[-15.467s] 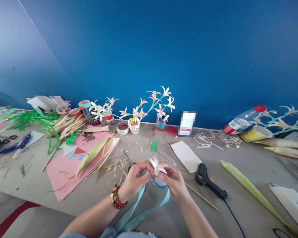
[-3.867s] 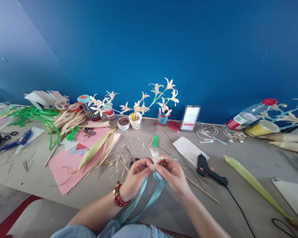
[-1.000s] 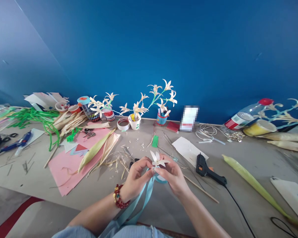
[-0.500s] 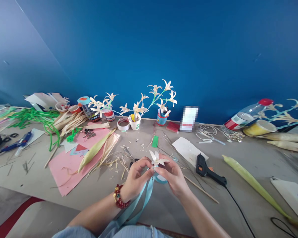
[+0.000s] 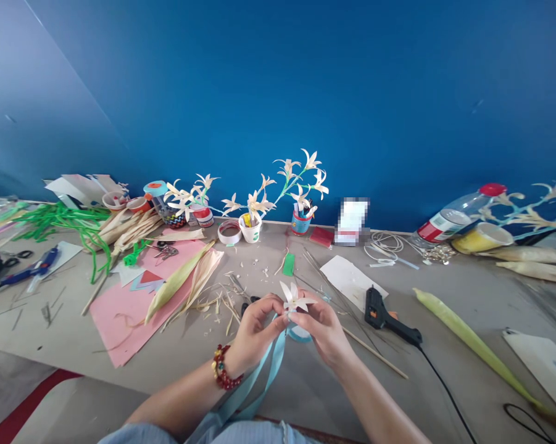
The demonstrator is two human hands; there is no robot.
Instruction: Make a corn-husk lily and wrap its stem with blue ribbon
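Note:
A white petalled flower (image 5: 294, 298) stands upright between my two hands at the middle of the table's front. My left hand (image 5: 260, 327) pinches the flower's base from the left, with a red bead bracelet at the wrist. From the right, my right hand (image 5: 321, 327) closes its thumb and fingers on the same base. A light blue ribbon (image 5: 274, 364) runs from the pinch down toward my lap. Its pale blue roll (image 5: 300, 333) hangs under my right hand. My fingertips hide the flower's stem.
A black glue gun (image 5: 391, 319) with its cord lies right of my hands, beside a wooden stick (image 5: 374, 353). Pink paper (image 5: 120, 320) and husks (image 5: 178, 283) lie left. Cups with flowers (image 5: 250, 230) line the wall; a plastic bottle (image 5: 458, 213) leans at the right.
The flower has tilted slightly more upright between my fingers. Both hands keep nearly the same place and grip.

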